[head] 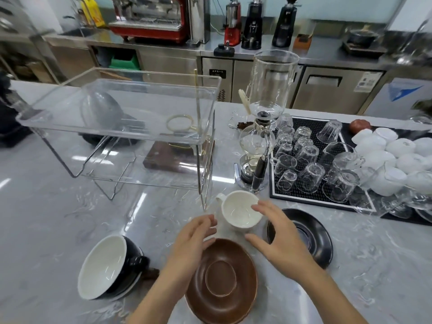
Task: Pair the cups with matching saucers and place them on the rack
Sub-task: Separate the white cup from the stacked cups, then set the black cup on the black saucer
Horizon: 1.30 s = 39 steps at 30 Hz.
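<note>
a pale marbled worktop (58, 218) runs across a café space, with steel cabinets and a red espresso machine (149, 18) behind. the clear rack (121, 108) stands at the left, its top shelf bare of cups, and open worktop lies in front of it. a black mat (304, 127) of upturned glasses fills the right. the brown saucer (222, 281) lies nearest the person, overhanging the bottom edge of view. the black saucer (313, 235) sits just right of it. a black cup (109, 267), white inside, is tipped on its side at the left. the white cup (240, 210) stands upright between the hands. the left hand (189, 246) is spread wide, holding nothing, beside the cup. the right hand (278, 235) is also spread, fingertips at the cup's rim; contact is unclear. cabinet labels are too blurred to read.
</note>
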{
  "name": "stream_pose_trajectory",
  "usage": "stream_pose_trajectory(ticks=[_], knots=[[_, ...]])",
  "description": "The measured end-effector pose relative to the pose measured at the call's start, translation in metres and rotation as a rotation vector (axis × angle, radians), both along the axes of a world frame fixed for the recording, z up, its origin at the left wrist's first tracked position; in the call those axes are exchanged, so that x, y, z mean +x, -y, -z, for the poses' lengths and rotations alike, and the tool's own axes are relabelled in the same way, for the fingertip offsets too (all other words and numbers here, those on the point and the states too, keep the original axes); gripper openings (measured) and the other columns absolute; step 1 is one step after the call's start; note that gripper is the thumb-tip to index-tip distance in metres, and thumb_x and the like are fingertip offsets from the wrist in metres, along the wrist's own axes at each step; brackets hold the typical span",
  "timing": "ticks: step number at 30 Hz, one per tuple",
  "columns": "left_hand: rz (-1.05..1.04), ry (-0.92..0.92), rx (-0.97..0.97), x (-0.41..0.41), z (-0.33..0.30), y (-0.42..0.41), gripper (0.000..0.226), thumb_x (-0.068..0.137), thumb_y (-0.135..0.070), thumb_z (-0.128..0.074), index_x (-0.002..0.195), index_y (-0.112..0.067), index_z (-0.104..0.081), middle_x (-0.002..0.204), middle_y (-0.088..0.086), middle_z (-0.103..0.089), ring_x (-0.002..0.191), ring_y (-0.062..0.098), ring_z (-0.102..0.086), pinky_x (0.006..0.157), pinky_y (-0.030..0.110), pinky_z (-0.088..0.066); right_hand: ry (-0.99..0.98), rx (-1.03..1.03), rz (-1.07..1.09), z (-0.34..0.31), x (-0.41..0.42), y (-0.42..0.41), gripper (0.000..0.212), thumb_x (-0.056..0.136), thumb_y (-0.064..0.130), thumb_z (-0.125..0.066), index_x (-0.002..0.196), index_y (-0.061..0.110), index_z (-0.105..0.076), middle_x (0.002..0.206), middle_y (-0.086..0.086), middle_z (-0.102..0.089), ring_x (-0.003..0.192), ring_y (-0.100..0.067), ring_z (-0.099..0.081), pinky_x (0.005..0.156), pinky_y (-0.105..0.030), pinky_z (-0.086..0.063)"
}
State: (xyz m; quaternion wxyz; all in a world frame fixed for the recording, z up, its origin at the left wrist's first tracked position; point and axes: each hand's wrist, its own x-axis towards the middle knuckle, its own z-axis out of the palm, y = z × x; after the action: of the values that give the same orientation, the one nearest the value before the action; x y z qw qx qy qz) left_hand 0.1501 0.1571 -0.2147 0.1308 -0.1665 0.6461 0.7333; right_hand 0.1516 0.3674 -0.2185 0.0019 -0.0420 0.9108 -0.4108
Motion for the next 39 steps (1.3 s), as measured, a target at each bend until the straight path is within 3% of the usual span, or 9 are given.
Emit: stream_pose_trajectory(ticks=[4, 7, 11, 16, 20, 25, 30, 34, 39], knots=[[-0.013, -0.105, -0.061, 0.032, -0.005, 0.016, 0.018, 0.1, -0.006, -0.059, 0.108, -0.016, -0.073, 0.1, 0.0, -0.08, 0.101, 0.017, -0.074, 0.09, 0.026, -0.058, -0.056, -0.018, -0.024, -0.012, 0.013, 0.017, 0.052, 0.081, 0.027, -0.08, 0.126, 0.037, -0.056, 0.138, 0.022, -0.048, 0.126, 0.022, -0.035, 0.101, 0.003, -0.021], [-0.034, -0.181, -0.108, 0.052, -0.007, 0.029, 0.022, 0.099, -0.001, -0.06, 0.097, -0.016, -0.076, 0.092, 0.0, -0.081, 0.093, 0.015, -0.076, 0.085, 0.025, -0.06, -0.081, -0.039, -0.052, -0.016, 0.019, 0.031, 0.047, 0.081, 0.025, -0.08, 0.123, 0.035, -0.061, 0.134, 0.026, -0.051, 0.126, 0.022, -0.037, 0.101, 0.002, -0.026], [-0.057, -0.266, -0.143, 0.077, -0.009, 0.049, 0.018, 0.088, -0.022, -0.065, 0.075, -0.02, -0.076, 0.075, 0.004, -0.076, 0.078, 0.02, -0.07, 0.083, 0.041, -0.058, -0.088, -0.05, -0.087, -0.016, 0.025, 0.051, 0.043, 0.083, 0.026, -0.078, 0.119, 0.04, -0.062, 0.133, 0.028, -0.052, 0.128, 0.013, -0.043, 0.106, -0.008, -0.032], [-0.135, -0.318, -0.259, 0.109, -0.002, 0.075, 0.023, 0.083, -0.032, -0.06, 0.061, -0.025, -0.065, 0.062, 0.001, -0.066, 0.071, 0.022, -0.07, 0.07, 0.023, -0.058, -0.065, -0.065, -0.159, -0.014, 0.032, 0.082, 0.037, 0.082, 0.03, -0.077, 0.113, 0.044, -0.062, 0.132, 0.028, -0.053, 0.129, 0.015, -0.042, 0.102, 0.002, -0.025], [-0.199, -0.285, -0.349, 0.131, 0.008, 0.1, 0.033, 0.091, -0.026, -0.053, 0.058, -0.025, -0.056, 0.061, 0.005, -0.063, 0.068, 0.017, -0.067, 0.068, 0.022, -0.052, -0.056, -0.069, -0.213, -0.013, 0.037, 0.108, 0.035, 0.079, 0.034, -0.073, 0.109, 0.048, -0.061, 0.129, 0.029, -0.055, 0.125, 0.016, -0.044, 0.102, -0.001, -0.027], [-0.307, -0.28, -0.357, 0.141, 0.017, 0.124, 0.031, 0.077, -0.048, -0.047, 0.053, -0.029, -0.052, 0.054, 0.003, -0.058, 0.06, 0.017, -0.06, 0.064, 0.032, -0.049, -0.038, -0.074, -0.272, -0.01, 0.04, 0.132, 0.033, 0.083, 0.027, -0.076, 0.114, 0.035, -0.068, 0.129, 0.026, -0.058, 0.125, 0.015, -0.046, 0.099, 0.002, -0.028], [-0.371, -0.268, -0.414, 0.142, 0.028, 0.156, 0.031, 0.077, -0.053, -0.041, 0.054, -0.034, -0.053, 0.057, 0.0, -0.059, 0.058, 0.016, -0.055, 0.064, 0.042, -0.046, -0.024, -0.04, -0.31, -0.009, 0.039, 0.157, 0.034, 0.085, 0.022, -0.075, 0.117, 0.032, -0.068, 0.127, 0.022, -0.062, 0.123, 0.014, -0.048, 0.098, 0.002, -0.028], [-0.375, -0.227, -0.46, 0.137, 0.032, 0.172, 0.035, 0.081, -0.053, -0.039, 0.057, -0.031, -0.051, 0.061, 0.004, -0.06, 0.057, 0.006, -0.053, 0.06, 0.035, -0.043, -0.025, -0.053, -0.304, -0.012, 0.038, 0.17, 0.033, 0.087, 0.024, -0.074, 0.118, 0.032, -0.067, 0.124, 0.025, -0.062, 0.12, 0.013, -0.05, 0.096, 0.002, -0.031], [-0.445, -0.23, -0.386, 0.128, 0.039, 0.188, 0.037, 0.077, -0.054, -0.053, 0.059, -0.021, -0.053, 0.056, -0.001, -0.053, 0.056, 0.005, -0.048, 0.059, 0.031, -0.04, -0.023, -0.078, -0.283, -0.012, 0.039, 0.184, 0.031, 0.086, 0.019, -0.075, 0.115, 0.03, -0.069, 0.113, 0.025, -0.066, 0.109, 0.01, -0.056, 0.085, -0.002, -0.04]])
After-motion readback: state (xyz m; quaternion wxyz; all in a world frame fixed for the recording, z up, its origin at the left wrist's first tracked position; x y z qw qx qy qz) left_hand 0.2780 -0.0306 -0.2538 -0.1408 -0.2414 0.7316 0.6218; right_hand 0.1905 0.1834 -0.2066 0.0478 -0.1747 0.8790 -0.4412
